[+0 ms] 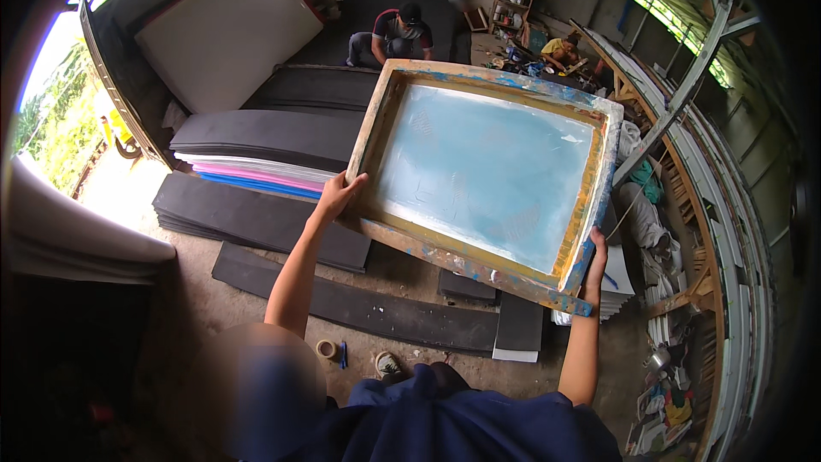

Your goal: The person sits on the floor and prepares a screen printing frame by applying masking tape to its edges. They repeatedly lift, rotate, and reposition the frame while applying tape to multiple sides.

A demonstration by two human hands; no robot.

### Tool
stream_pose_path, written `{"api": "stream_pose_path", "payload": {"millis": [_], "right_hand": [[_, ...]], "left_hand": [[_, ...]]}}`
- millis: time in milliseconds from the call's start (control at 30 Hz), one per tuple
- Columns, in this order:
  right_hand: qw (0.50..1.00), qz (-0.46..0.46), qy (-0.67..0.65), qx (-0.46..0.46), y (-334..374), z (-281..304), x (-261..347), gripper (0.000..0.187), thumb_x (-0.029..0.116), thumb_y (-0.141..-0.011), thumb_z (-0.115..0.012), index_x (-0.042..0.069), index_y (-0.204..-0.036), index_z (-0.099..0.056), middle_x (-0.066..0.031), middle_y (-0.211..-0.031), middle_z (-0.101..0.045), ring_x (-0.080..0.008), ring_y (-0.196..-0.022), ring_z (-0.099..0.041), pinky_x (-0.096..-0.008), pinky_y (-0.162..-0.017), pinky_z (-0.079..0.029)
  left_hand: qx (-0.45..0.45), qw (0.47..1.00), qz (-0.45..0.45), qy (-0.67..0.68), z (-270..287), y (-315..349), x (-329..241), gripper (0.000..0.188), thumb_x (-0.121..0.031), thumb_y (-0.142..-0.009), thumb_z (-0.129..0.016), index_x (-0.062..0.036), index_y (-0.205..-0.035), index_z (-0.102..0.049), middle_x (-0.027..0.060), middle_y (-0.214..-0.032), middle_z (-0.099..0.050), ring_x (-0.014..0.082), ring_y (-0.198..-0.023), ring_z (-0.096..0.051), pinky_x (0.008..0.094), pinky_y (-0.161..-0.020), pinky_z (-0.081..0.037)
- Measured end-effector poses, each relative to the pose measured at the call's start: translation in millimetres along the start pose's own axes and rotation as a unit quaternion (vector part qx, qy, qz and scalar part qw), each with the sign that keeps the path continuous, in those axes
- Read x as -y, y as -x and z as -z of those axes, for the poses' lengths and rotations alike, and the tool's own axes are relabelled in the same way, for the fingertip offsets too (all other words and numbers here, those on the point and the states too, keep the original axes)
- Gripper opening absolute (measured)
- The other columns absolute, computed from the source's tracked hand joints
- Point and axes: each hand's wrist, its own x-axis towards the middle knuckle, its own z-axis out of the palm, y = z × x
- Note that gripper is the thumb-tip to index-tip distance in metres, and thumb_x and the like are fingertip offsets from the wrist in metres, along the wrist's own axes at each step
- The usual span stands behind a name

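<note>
Held up in front of me is a screen printing frame, its wooden border stained with blue and yellow paint. Pale blue mesh fills the middle, with faint patterned patches on it. My left hand grips the frame's left side near the lower corner, thumb on the border. On the opposite side, my right hand is closed round the lower right edge; its fingers are mostly hidden behind the wood. The frame is tilted, its right end lower than its left.
Stacks of black foam sheets lie on the floor ahead and left. A tape roll and a blue pen-like item are by my shoe. A person crouches beyond the frame, another further right. A metal post slants at right.
</note>
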Motion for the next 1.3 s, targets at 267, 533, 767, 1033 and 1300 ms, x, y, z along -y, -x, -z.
{"api": "stream_pose_path", "payload": {"millis": [267, 533, 767, 1033, 1300], "right_hand": [[0.986, 0.054, -0.070, 0.143, -55, 83, -18, 0.044, 0.039, -0.089, -0.046, 0.002, -0.113, -0.052, -0.0100, -0.105, -0.057, -0.0196, -0.093, -0.056, -0.0320, -0.081, -0.046], [0.941, -0.099, -0.298, 0.127, 75, 33, -116, 0.042, 0.018, -0.082, -0.047, 0.006, -0.121, -0.044, -0.0079, -0.117, -0.050, -0.0221, -0.108, -0.047, -0.0381, -0.094, -0.038], [0.989, 0.088, 0.066, 0.101, 125, -49, -98, 0.073, 0.018, -0.075, -0.065, 0.004, -0.133, -0.023, -0.0097, -0.131, -0.031, -0.0174, -0.121, -0.029, -0.0349, -0.102, -0.024], [0.960, 0.234, 0.145, -0.056, 103, -93, -95, 0.063, 0.003, -0.071, -0.053, -0.005, -0.128, -0.027, -0.0165, -0.117, -0.043, -0.0227, -0.103, -0.045, -0.0345, -0.095, -0.032], [0.960, 0.172, 0.221, 0.032, 121, -112, -128, 0.059, -0.002, -0.072, -0.058, -0.005, -0.124, -0.029, -0.0185, -0.121, -0.043, -0.0227, -0.110, -0.045, -0.0343, -0.098, -0.033]], "left_hand": [[-0.070, 0.965, 0.102, 0.233, -88, 111, 38, 0.037, -0.043, -0.080, -0.060, -0.0071, -0.075, -0.055, -0.0060, -0.058, -0.042, 0.0039, -0.051, -0.038, 0.0229, -0.045, -0.029], [-0.198, 0.879, 0.190, 0.390, -163, 204, -29, 0.033, -0.035, -0.079, -0.059, -0.0026, -0.082, -0.055, -0.0022, -0.068, -0.045, 0.0089, -0.061, -0.041, 0.0268, -0.055, -0.036], [-0.309, 0.847, 0.111, 0.418, -161, 238, -57, 0.044, -0.028, -0.081, -0.058, 0.0035, -0.110, -0.051, 0.0078, -0.099, -0.057, 0.0170, -0.087, -0.051, 0.0297, -0.079, -0.041], [-0.227, 0.885, -0.045, 0.404, -78, 261, -44, 0.079, -0.059, -0.086, -0.040, -0.0051, -0.138, -0.017, 0.0166, -0.137, -0.029, 0.0271, -0.127, -0.027, 0.0388, -0.106, -0.015], [-0.133, 0.956, 0.093, 0.243, 96, 234, 104, 0.072, -0.065, -0.086, -0.026, -0.0129, -0.136, -0.028, 0.0118, -0.135, -0.038, 0.0236, -0.127, -0.031, 0.0493, -0.103, -0.018]]}}
